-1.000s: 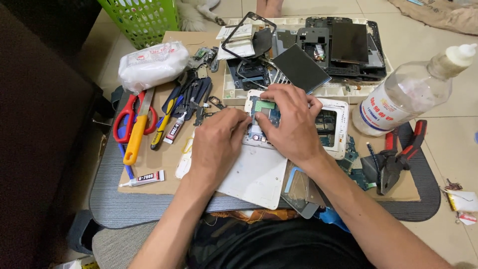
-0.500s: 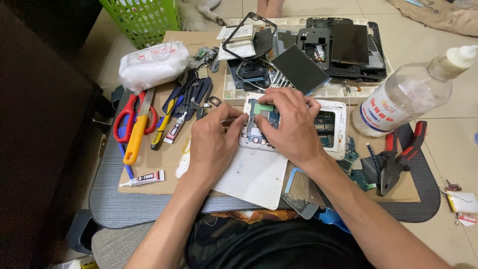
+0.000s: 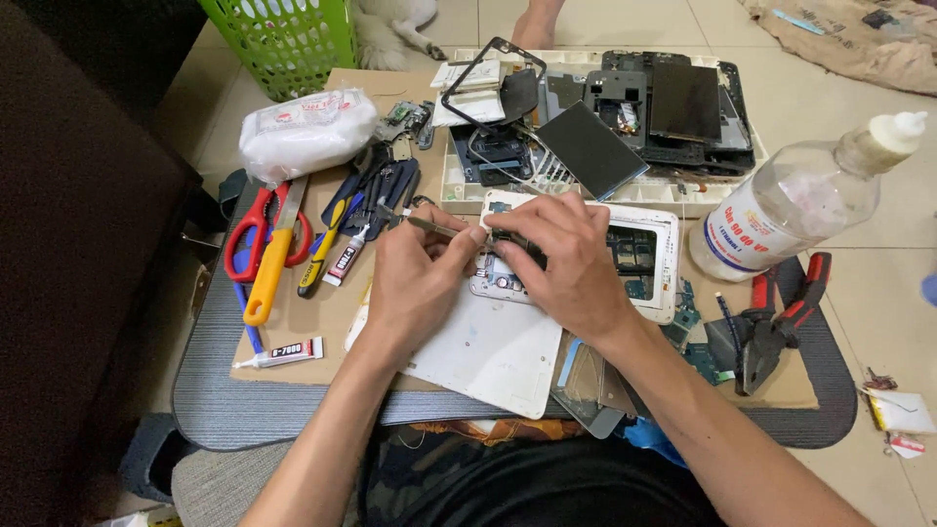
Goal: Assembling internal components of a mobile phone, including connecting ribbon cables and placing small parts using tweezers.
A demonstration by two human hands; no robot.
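An opened white phone body (image 3: 652, 256) with bare circuit parts lies on a brown cardboard sheet (image 3: 322, 317). My left hand (image 3: 415, 278) pinches thin metal tweezers (image 3: 429, 225), their tip reaching toward the phone's left end. My right hand (image 3: 566, 263) rests on the phone, fingers curled over its left half and hiding the spot under them. A white back cover (image 3: 478, 351) lies flat under my left wrist.
Red scissors (image 3: 256, 234), a yellow-handled cutter (image 3: 271, 265), screwdrivers and glue tubes (image 3: 283, 353) lie to the left. A wipes pack (image 3: 307, 132) and green basket (image 3: 283, 39) sit behind. A tray of phone parts (image 3: 625, 122), a clear bottle (image 3: 795, 210) and red pliers (image 3: 781, 317) are to the right.
My left hand has lifted off the phone's edge and now holds tweezers out to the left. My right hand has stayed on the phone with only small finger shifts.
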